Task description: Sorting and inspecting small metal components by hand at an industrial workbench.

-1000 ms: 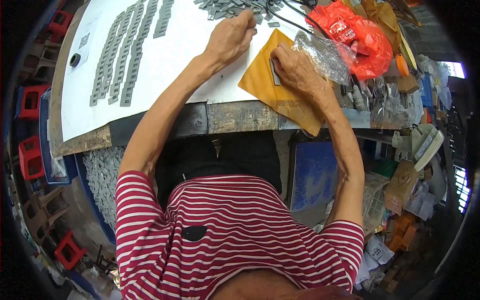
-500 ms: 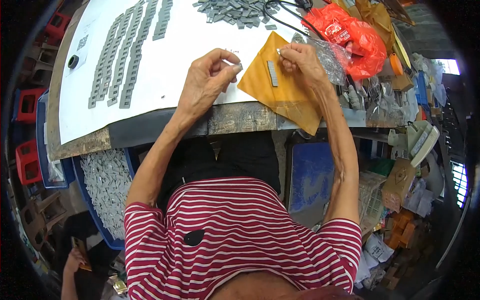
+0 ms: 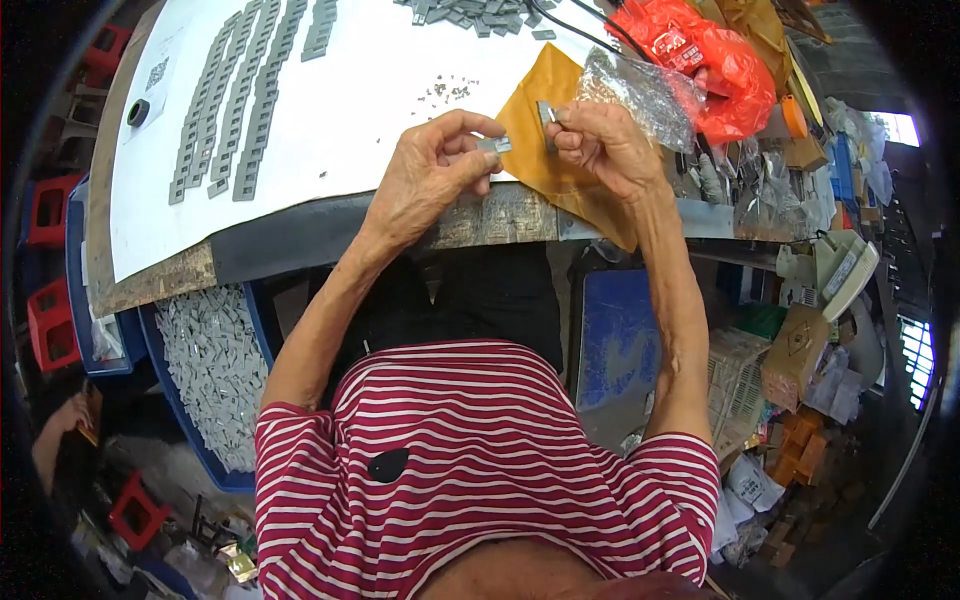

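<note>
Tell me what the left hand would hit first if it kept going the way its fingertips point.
Likely the right hand: the left hand, pinching a small grey part, points straight at it across a short gap above the yellow envelope. Depth is unclear.

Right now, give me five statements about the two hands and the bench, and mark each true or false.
1. The left hand pinches a small grey part in its fingers. True.
2. The right hand is flat on the white sheet. False: it is raised over the yellow envelope, holding a small grey piece.
3. Rows of grey parts lie lined up on the white sheet, to the left of the hands. True.
4. The red plastic bag lies at the bench's left end. False: it is on the right, beyond the right hand.
5. The blue bin under the bench stands empty. False: it is filled with grey parts.
</note>
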A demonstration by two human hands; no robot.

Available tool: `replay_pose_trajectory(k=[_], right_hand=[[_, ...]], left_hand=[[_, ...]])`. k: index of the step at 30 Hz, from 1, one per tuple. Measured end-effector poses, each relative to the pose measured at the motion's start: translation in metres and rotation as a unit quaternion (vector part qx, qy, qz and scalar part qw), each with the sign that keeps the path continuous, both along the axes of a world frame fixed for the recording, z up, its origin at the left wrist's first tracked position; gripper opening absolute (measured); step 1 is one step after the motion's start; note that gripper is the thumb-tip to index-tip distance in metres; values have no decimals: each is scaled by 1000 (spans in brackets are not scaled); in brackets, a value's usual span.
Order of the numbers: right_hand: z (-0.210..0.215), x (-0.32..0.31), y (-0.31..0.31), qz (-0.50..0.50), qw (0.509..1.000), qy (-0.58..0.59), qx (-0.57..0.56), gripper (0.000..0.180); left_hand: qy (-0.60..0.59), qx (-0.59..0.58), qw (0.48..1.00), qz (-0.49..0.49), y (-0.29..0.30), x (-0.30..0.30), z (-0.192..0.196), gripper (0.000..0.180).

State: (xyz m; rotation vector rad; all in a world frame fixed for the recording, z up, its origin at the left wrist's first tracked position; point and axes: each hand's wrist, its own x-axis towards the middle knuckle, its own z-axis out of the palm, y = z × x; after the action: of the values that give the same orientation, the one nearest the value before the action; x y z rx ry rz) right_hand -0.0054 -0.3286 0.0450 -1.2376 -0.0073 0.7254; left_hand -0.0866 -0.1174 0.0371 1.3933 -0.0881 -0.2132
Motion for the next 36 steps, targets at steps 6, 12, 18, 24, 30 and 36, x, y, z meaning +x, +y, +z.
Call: replay_pose_trajectory(k=[6,12,18,24,30,36], right_hand=[[16,-18,15,20,997,-55,-47,10],[17,-38,34,10,997,-65,-51,9],[5,-44,43,8,991,-120,-60,9],[0,-48,44,-2,991,-120,-54,8],[-5,-52,43,-6,993,-107,-44,9],[-9,-52,42,13,990,-125,-55,10]], left_hand=[[-19,-5,1000,-5,2,-4,-5,24],[-29,-6,1000,-7,6,-7,-6,26],[-29,-7,1000,4,8,-10,-10,26],[-35,-3,999,5,12,-13,-13,24],[-34,-6,999,5,12,-14,-16,24],[-31,50,998,0,11,-14,-16,23]])
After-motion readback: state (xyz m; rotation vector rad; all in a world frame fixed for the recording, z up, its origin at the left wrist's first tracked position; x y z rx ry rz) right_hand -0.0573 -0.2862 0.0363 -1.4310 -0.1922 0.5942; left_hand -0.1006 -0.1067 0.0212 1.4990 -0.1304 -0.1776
